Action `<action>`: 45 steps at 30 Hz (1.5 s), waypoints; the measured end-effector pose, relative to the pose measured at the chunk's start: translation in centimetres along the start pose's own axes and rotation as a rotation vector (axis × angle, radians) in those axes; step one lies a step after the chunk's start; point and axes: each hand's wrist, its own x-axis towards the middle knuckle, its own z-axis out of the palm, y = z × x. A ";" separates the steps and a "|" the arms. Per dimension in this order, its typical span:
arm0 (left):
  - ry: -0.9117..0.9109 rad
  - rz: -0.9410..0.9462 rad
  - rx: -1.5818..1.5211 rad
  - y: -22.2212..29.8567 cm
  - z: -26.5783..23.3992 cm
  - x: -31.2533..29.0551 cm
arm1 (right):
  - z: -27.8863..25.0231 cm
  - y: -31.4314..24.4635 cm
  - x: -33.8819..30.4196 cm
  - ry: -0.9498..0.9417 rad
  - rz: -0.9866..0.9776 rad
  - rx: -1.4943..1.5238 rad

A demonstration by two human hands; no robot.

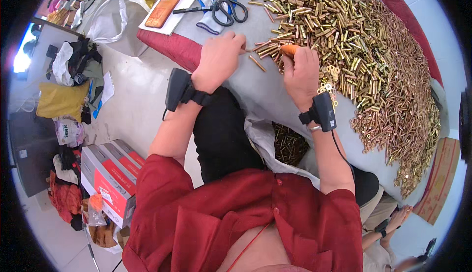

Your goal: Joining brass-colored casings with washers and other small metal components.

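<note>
My left hand (222, 58) is closed in a pinch above the grey table covering (250, 83). A thin bit shows at its fingertips, too small to name. To its right, my right hand (301, 74) curls closed at the near edge of a heap of brass-coloured metal tubes (339, 21). An orange finger cover (290, 50) sits on one of its fingers; what those fingers hold is hidden. Between the hands lies a single loose tube (257, 63). Small ring-shaped washers (333, 71) are scattered beside my right hand and wrist.
Beyond my left hand are black-handled scissors (222, 14), a blue-and-white glove (212, 26) and an orange phone (166, 9). Smaller metal parts (408, 70) spread rightward. A sack of metal parts (290, 144) hangs below the table edge. Boxes (110, 173) stand left; another person's hand (400, 216) shows lower right.
</note>
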 end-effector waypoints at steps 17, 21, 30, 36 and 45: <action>0.102 -0.017 -0.060 -0.7 2.7 -0.1 | 3.5 -0.1 2.1 -0.190 -0.187 -0.234; -0.055 -0.423 -1.114 -0.4 -0.5 0.0 | 3.9 0.1 2.9 -0.251 -0.206 -0.271; -0.061 -0.534 -1.940 -1.6 -0.4 -1.1 | 5.3 0.1 3.7 -0.297 -0.264 -0.323; -0.338 -0.604 -1.989 -3.5 1.7 -0.3 | 5.7 0.2 4.1 -0.367 -0.239 -0.338; -0.380 -0.713 -1.798 -3.9 1.6 -0.9 | 6.3 -3.3 3.1 -0.408 -0.072 -0.267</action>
